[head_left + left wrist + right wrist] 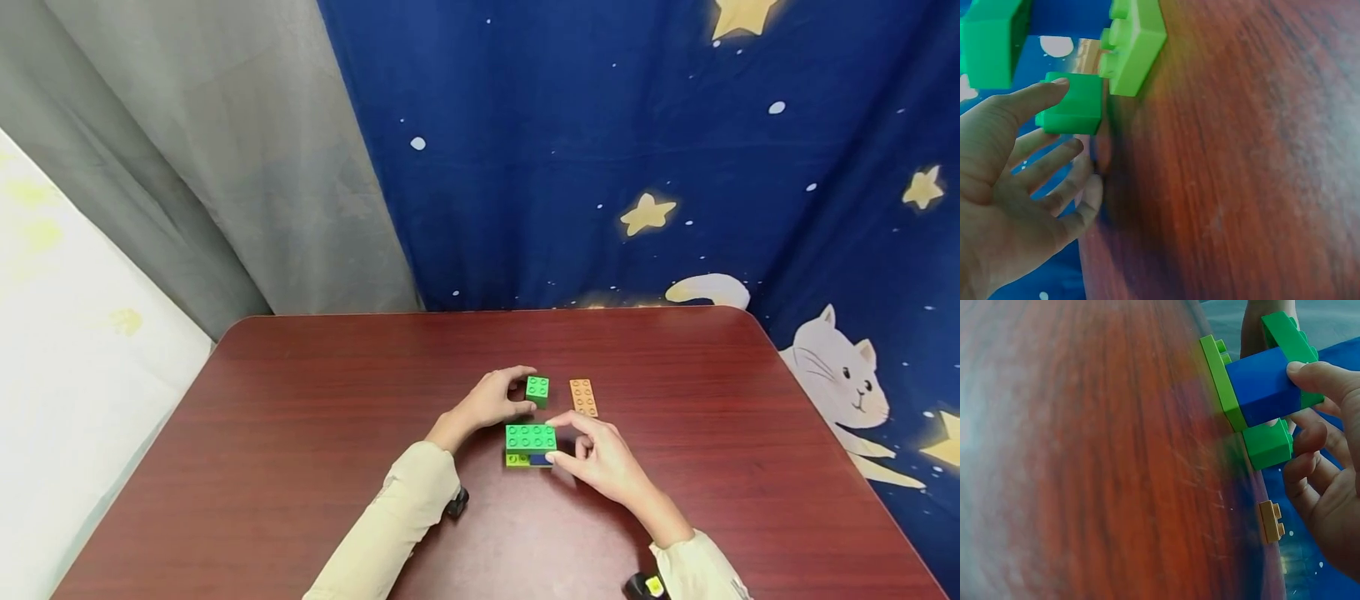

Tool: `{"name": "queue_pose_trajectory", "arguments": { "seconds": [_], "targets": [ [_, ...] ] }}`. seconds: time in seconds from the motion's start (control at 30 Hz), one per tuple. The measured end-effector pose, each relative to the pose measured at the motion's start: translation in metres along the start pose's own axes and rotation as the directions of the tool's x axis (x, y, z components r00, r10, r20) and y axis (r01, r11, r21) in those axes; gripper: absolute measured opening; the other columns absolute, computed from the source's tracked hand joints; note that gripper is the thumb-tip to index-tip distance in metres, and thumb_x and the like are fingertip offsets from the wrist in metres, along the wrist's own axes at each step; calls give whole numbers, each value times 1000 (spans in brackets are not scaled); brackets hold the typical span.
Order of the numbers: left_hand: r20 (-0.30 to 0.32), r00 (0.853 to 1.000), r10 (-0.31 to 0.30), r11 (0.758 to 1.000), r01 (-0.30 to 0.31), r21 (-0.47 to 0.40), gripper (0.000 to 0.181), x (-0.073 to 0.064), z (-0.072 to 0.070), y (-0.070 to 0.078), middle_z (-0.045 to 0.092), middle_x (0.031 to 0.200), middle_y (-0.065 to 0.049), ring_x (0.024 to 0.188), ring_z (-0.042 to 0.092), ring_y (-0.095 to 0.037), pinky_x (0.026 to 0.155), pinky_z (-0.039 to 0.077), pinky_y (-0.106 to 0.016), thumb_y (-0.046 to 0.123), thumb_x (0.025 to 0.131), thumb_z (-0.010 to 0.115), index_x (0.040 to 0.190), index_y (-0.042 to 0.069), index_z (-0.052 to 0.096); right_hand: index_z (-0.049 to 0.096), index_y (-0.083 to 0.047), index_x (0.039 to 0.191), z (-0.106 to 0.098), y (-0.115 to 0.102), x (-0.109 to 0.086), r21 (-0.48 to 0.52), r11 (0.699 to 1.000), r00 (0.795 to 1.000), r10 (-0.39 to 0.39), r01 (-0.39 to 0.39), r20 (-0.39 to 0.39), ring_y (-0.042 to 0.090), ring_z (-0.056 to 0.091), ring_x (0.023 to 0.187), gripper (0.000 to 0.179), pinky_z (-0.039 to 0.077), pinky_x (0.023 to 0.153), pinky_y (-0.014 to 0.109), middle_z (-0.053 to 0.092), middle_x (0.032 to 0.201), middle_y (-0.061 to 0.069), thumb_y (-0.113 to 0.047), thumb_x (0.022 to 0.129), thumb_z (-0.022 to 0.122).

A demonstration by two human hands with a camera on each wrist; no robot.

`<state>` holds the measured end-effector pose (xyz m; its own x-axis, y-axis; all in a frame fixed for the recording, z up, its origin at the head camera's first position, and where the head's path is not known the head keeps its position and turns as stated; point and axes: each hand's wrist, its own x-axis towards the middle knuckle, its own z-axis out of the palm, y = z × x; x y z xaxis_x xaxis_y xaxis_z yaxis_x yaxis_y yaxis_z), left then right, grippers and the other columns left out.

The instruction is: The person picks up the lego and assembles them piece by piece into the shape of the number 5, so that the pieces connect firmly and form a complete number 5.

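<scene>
My right hand [606, 460] pinches a stack of toy building bricks between thumb and index finger. On top is a long green brick [531, 437], under it a blue brick [1263, 384], and at the bottom a flat lime-green brick [1219, 381]. The thumb lies against the blue brick; the other fingers curl loosely. Behind the stack, a small green brick [537, 389] stands on the table. My left hand [491, 400] is spread around it, thumb in front and index finger behind; whether the thumb touches it is unclear. The left index fingertip is hidden in the left wrist view.
A flat orange brick [582, 397] lies on the dark red wooden table [337, 417], just beyond my right hand. Blue curtain [525, 167] with stars and a cat hangs behind the table's back edge, with grey curtain [225, 125] to the left.
</scene>
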<state>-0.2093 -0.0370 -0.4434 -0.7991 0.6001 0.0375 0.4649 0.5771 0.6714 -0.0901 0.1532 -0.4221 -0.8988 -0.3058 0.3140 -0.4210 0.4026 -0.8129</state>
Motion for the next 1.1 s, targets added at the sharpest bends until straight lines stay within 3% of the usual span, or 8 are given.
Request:
{"name": "queue_pose_trajectory", "arguments": {
  "seconds": [0.23, 0.43, 0.6, 0.87, 1.1],
  "targets": [
    [-25, 1000, -6, 997, 8, 83, 46, 7, 5, -5, 63, 96, 0, 85, 55, -13, 80, 44, -29, 21, 79, 76, 119, 8, 59, 63, -8, 104, 1, 1, 1, 4, 1000, 1000, 1, -1, -1, 5, 36, 37, 33, 34, 37, 21, 41, 44, 1, -2, 74, 76],
    [-43, 999, -14, 999, 16, 30, 32, 6, 6, -6, 64, 89, 1, 80, 57, -11, 75, 45, -26, 18, 79, 76, 107, 9, 64, 63, -8, 105, 2, -1, 2, 8, 1000, 1000, 11, -11, 6, 1, 35, 37, 33, 34, 37, 21, 41, 43, 2, -2, 74, 76],
    [-29, 999, -21, 999, 20, -38, 31, 2, 4, -4, 64, 88, 0, 80, 60, -10, 74, 47, -24, 18, 78, 76, 105, 8, 63, 63, -8, 106, 1, -1, -1, 13, 999, 1000, 30, -30, 4, 0, 33, 38, 33, 33, 37, 20, 39, 43, 2, -2, 75, 75],
    [-58, 998, -33, 994, 27, -104, 32, -14, -15, 3, 67, 91, 2, 84, 62, -8, 79, 49, -30, 20, 80, 75, 107, 9, 62, 63, -9, 106, 0, 1, -2, 7, 1000, 1000, 26, -26, -3, -1, 33, 38, 33, 32, 37, 20, 39, 42, 2, -3, 75, 75],
    [-72, 997, 7, 996, -14, -89, 33, -30, -31, 9, 67, 90, 5, 84, 63, -5, 78, 49, -26, 23, 79, 75, 107, 10, 64, 63, -7, 106, 2, 1, -2, 27, 1000, 1000, 11, -11, -1, -1, 34, 37, 34, 32, 35, 19, 40, 41, 2, -1, 75, 75]
  ]
}}
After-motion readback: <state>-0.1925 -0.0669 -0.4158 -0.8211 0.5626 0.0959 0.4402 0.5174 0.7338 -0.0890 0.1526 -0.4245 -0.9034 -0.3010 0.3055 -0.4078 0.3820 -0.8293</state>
